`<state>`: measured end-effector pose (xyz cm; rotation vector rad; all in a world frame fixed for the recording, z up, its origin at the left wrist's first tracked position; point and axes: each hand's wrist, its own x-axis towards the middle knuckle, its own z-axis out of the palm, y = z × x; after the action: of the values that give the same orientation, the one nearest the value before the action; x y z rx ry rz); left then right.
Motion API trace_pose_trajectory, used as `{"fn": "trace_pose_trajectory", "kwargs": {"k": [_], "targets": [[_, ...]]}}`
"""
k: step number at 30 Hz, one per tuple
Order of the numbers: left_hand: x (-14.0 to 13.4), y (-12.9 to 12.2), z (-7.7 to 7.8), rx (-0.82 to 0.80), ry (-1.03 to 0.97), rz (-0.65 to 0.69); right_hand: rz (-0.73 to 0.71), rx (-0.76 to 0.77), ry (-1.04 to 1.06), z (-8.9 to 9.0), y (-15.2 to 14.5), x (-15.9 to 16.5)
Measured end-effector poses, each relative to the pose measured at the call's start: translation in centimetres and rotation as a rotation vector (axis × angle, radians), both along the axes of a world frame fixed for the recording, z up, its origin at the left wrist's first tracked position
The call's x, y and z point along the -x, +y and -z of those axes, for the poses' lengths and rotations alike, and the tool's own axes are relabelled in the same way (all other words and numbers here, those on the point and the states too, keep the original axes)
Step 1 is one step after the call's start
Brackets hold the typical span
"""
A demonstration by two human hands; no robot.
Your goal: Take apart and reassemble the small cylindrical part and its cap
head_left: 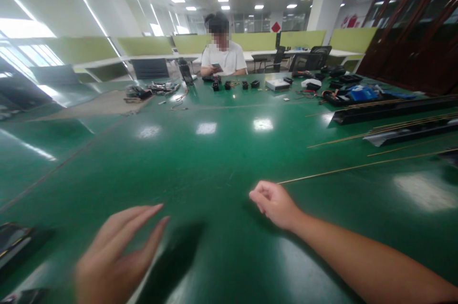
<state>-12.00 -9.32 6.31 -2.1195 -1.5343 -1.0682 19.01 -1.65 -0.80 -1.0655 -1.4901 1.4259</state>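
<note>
My right hand [270, 203] is closed low over the green table [214, 161], its fingers curled in a pinch. From behind its knuckles a long thin brass-coloured rod [332, 172] runs off to the right, just above or on the tabletop; the gripped end is hidden by the fingers. My left hand [123, 246] is at the lower left with thumb and fingers apart, slightly blurred, holding nothing. A dark shadow lies on the table beside it.
More thin rods lie in and beside black channels [386, 110] at the right. Blue-and-black items [361, 93] and small black blocks [245, 85] sit at the far side. A person [223, 58] in white sits opposite with a phone. A dark device [12, 242] lies at left.
</note>
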Motion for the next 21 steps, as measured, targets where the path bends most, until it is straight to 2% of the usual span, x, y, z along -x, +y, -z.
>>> {"fn": "trace_pose_trajectory", "kwargs": {"k": [4, 6, 8, 11, 17, 19, 21], "targets": [[-7.9, 2.3, 0.7, 0.113, 0.148, 0.376, -0.018, -0.068, -0.070, 0.1, -0.3, 0.1], [-11.0, 3.5, 1.2, 0.193, 0.163, 0.499, -0.039, -0.109, -0.090, 0.1, -0.3, 0.1], [-12.7, 4.3, 1.6, 0.237, 0.156, 0.560, -0.049, -0.155, -0.115, 0.1, -0.3, 0.1], [-13.3, 4.7, 2.1, 0.283, 0.126, 0.561, -0.045, -0.167, -0.135, 0.0, -0.3, 0.2], [-12.6, 4.3, 3.0, 0.415, 0.123, 0.499, -0.096, -0.111, -0.150, -0.1, -0.5, 0.2], [-11.6, 4.0, 3.0, 0.401, 0.110, 0.485, -0.127, -0.095, -0.155, -0.1, -0.5, 0.1], [-9.5, 3.5, 2.7, 0.346, 0.088, 0.416, -0.143, -0.093, -0.181, -0.2, -0.5, 0.0]]}}
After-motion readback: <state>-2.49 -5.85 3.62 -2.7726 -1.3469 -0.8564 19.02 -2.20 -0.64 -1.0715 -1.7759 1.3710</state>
